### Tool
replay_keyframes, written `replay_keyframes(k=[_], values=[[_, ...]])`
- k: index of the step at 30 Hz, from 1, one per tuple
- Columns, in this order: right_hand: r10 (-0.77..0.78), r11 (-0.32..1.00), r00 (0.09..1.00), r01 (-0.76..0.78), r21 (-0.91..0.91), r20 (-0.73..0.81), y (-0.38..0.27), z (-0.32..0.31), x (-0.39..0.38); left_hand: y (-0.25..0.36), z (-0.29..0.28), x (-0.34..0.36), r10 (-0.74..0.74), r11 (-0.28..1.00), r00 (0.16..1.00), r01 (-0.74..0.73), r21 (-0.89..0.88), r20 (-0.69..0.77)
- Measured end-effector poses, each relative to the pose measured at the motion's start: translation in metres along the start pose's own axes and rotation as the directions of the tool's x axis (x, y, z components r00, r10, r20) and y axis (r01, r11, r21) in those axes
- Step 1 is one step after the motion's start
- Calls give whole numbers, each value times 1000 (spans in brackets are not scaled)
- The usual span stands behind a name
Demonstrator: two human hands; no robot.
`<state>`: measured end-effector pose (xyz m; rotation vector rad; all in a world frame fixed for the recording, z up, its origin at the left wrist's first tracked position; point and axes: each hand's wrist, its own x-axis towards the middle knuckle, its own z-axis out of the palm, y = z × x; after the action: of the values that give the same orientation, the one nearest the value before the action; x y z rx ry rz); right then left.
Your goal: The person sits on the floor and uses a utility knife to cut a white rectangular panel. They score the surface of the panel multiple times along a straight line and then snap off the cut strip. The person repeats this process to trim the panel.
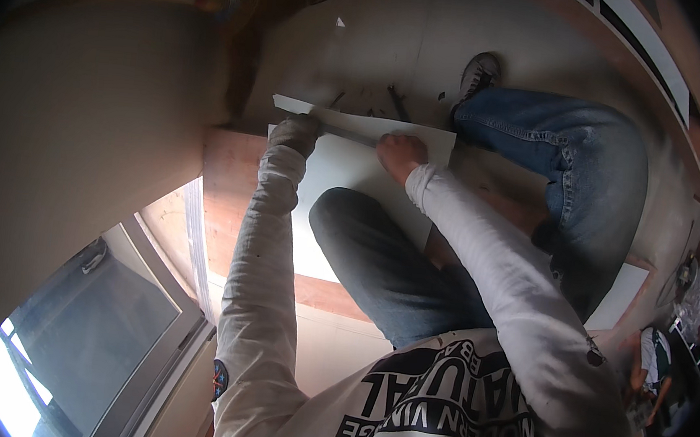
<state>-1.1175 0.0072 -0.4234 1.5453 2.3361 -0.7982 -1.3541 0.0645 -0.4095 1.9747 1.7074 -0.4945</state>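
A large white sheet (329, 170) lies over a brown wooden board (232, 173), with my bent knee resting on it. A narrow grey straight strip (349, 137) runs between my hands near the sheet's far edge, and a white strip (367, 124) sits just beyond it. My left hand (295, 133), in shadow, presses down at the left end of the grey strip; its fingers are hard to make out. At the other end, my right hand (402, 154) is closed in a fist on the sheet. Whatever it grips is hidden.
Thin dark offcuts or tools (396, 102) lie on the floor beyond the sheet. A glass-paned frame (112, 322) stands at lower left, beside a tall pale panel (99, 110). Shelving (653, 45) curves along the right. Another person (654, 366) is at far right.
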Motion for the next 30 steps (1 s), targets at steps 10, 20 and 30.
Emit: replay_keyframes(k=[10, 20, 30], values=[[49, 996, 999, -48, -81, 20, 18, -10, -30, 21, 14, 1, 109, 994, 992, -110, 13, 59], [41, 998, 999, -40, -41, 35, 11, -15, -41, 32, 8, -4, 108, 993, 993, -109, 35, 41], [13, 999, 999, -10, -51, 49, 17, -17, -52, 39, 10, -9, 109, 993, 994, -110, 46, 17]])
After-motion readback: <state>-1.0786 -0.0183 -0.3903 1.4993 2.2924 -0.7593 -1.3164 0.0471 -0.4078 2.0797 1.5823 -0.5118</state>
